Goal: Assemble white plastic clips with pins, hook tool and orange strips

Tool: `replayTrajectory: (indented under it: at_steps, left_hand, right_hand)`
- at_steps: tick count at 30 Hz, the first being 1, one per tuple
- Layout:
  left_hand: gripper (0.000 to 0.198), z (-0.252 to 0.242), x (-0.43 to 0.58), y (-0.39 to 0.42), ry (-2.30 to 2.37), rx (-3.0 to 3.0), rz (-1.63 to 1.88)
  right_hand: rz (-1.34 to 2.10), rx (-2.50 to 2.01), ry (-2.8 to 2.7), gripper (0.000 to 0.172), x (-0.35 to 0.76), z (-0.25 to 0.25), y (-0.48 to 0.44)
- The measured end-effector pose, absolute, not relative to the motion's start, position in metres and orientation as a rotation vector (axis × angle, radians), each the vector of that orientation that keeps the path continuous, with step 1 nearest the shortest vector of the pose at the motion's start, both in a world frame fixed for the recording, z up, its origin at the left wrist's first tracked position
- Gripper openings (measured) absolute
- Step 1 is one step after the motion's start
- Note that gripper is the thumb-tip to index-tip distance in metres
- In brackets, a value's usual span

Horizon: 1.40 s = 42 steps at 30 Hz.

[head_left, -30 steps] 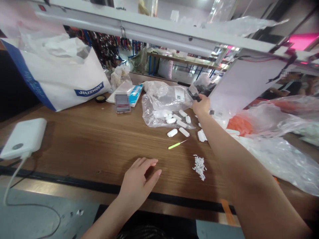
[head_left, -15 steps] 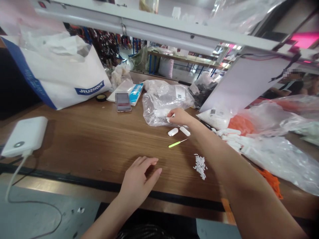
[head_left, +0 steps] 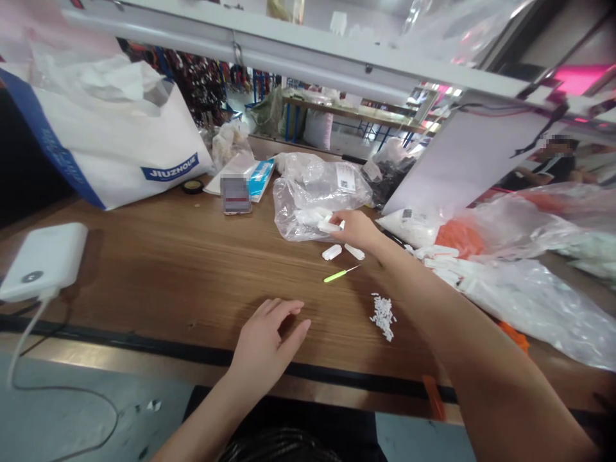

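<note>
My right hand (head_left: 355, 230) is closed on a white plastic piece (head_left: 329, 226) at the mouth of a clear plastic bag (head_left: 301, 186). Below it on the brown table lie two more white pieces, one on the left (head_left: 332, 252) and one on the right (head_left: 355, 251). A green-handled tool (head_left: 335, 276) with a thin metal tip rests just in front of them. My left hand (head_left: 269, 340) lies near the table's front edge, fingers apart and nothing in them. To its right is a pile of small white parts (head_left: 384, 316).
A white power bank (head_left: 45, 262) with a cable sits at the left. Behind are a large bag (head_left: 120, 147), black tape (head_left: 192, 187) and a phone (head_left: 236, 194). Plastic bags (head_left: 534, 308) cover the right side. A person (head_left: 553, 163) is in the right background.
My right hand has drawn slightly back from the clear bag, and a white piece now shows in its fingers. The left hand keeps its pose. The whole view has shifted a little.
</note>
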<state>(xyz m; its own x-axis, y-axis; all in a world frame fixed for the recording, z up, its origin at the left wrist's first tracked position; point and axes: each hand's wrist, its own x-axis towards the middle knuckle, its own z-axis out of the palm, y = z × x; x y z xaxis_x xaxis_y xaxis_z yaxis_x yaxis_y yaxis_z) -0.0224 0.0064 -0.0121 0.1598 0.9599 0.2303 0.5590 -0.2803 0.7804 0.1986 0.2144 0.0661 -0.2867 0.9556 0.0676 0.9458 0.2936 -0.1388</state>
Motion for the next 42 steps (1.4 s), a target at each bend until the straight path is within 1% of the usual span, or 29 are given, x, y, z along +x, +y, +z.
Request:
replayTrajectory:
  at_steps: [3, 5, 7, 9, 12, 14, 15, 20, 22, 24, 26, 28, 30, 31, 34, 35, 38, 42]
  left_hand:
    - [0.021, -0.014, -0.025, 0.006, 1.399, 1.904, 1.024]
    - [0.021, -0.013, -0.025, 0.005, 1.34, 1.885, 1.038]
    - [0.021, -0.01, -0.021, 0.003, 1.252, 1.853, 1.023]
    - [0.023, -0.003, -0.013, -0.001, 1.155, 1.824, 0.973]
    - [0.029, 0.006, 0.003, -0.006, 1.06, 1.824, 0.891]
    - [0.032, 0.01, 0.011, -0.007, 1.072, 1.839, 0.893]
    - [0.032, 0.01, 0.013, -0.007, 1.085, 1.849, 0.898]
    - [0.031, 0.003, 0.016, -0.007, 1.185, 1.941, 0.902]
    - [0.036, 0.0, 0.017, -0.008, 1.24, 1.994, 0.887]
    - [0.037, -0.001, 0.02, -0.007, 1.281, 2.056, 0.865]
    - [0.03, -0.002, 0.022, -0.006, 1.3, 2.118, 0.845]
    - [0.025, -0.003, 0.022, -0.005, 1.3, 2.17, 0.825]
    - [0.024, -0.004, 0.019, -0.004, 1.278, 2.207, 0.822]
    - [0.024, -0.005, 0.016, -0.004, 1.259, 2.213, 0.826]
    - [0.02, -0.008, 0.007, -0.005, 1.156, 2.207, 0.828]
    - [0.02, -0.009, 0.004, -0.005, 1.137, 2.21, 0.825]
    - [0.021, -0.009, 0.001, -0.006, 1.116, 2.214, 0.825]
    - [0.022, -0.009, 0.0, -0.005, 1.109, 2.207, 0.846]
  right_hand:
    - [0.065, -1.751, -2.371, 0.031, 0.198, 0.067, 0.157]
    - [-0.004, -1.663, -2.396, 0.023, 0.198, 0.057, 0.108]
    - [-0.144, -1.588, -2.441, 0.017, 0.199, 0.04, 0.061]
    - [-0.268, -1.539, -2.441, 0.017, 0.198, 0.022, 0.024]
    - [-0.185, -1.507, -2.409, 0.013, 0.196, 0.003, -0.008]
    - [-0.04, -1.503, -2.335, 0.012, 0.194, -0.001, -0.015]
    - [0.037, -1.496, -2.281, 0.014, 0.193, -0.001, -0.017]
    - [0.378, -1.402, -2.063, 0.035, 0.188, 0.0, -0.024]
    - [0.463, -1.385, -2.022, 0.043, 0.185, -0.001, -0.028]
    - [0.502, -1.38, -1.993, 0.048, 0.182, -0.002, -0.032]
    - [0.511, -1.368, -1.97, 0.046, 0.187, -0.002, -0.035]
    - [0.477, -1.389, -1.912, 0.034, 0.203, -0.001, -0.036]
    - [0.389, -1.507, -1.814, 0.021, 0.233, 0.001, -0.034]
    - [0.334, -1.608, -1.773, 0.019, 0.251, 0.002, -0.031]
    - [0.226, -1.925, -1.78, 0.022, 0.302, 0.006, -0.019]
    - [0.255, -1.978, -1.809, 0.022, 0.313, 0.007, -0.014]
    - [0.318, -2.042, -1.876, 0.022, 0.321, 0.009, -0.003]
    - [0.162, -2.096, -2.034, 0.019, 0.305, 0.012, 0.006]
